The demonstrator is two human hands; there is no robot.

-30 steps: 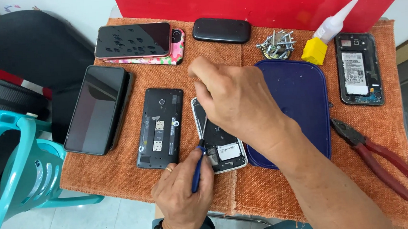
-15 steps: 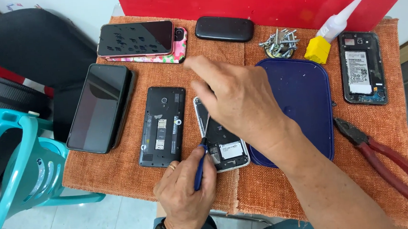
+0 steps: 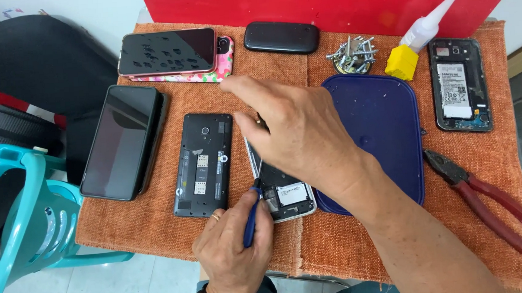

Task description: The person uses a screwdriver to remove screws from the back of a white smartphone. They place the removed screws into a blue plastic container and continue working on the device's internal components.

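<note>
Since half a second ago little has shifted: both hands stay over the opened white-framed phone (image 3: 285, 193), and the blue screwdriver's tip has crept slightly up along its left edge.

Going left to right, a teal plastic chair (image 3: 12, 222) stands off the table's left edge. Near that edge lies a large black phone (image 3: 122, 142), screen up; beside it a black phone with its back off (image 3: 203, 164). At the far left corner a pink-rimmed phone (image 3: 167, 51) rests on a floral case (image 3: 208, 76).

The left hand (image 3: 234, 257) comes up from the near edge, fingers curled tight round the blue screwdriver (image 3: 251, 216), whose tip touches the white-framed phone. The right hand (image 3: 299, 135) reaches across from the right, fingers bent down and pressing on that phone's upper part, hiding most of it; the forearm crosses a dark blue lid (image 3: 380, 121).

Along the far edge lie a black oval case (image 3: 281, 37), a heap of screws (image 3: 352, 55) and a glue bottle (image 3: 420, 40). Toward the right edge sit another opened phone (image 3: 459, 84) and red-handled pliers (image 3: 488, 202).
</note>
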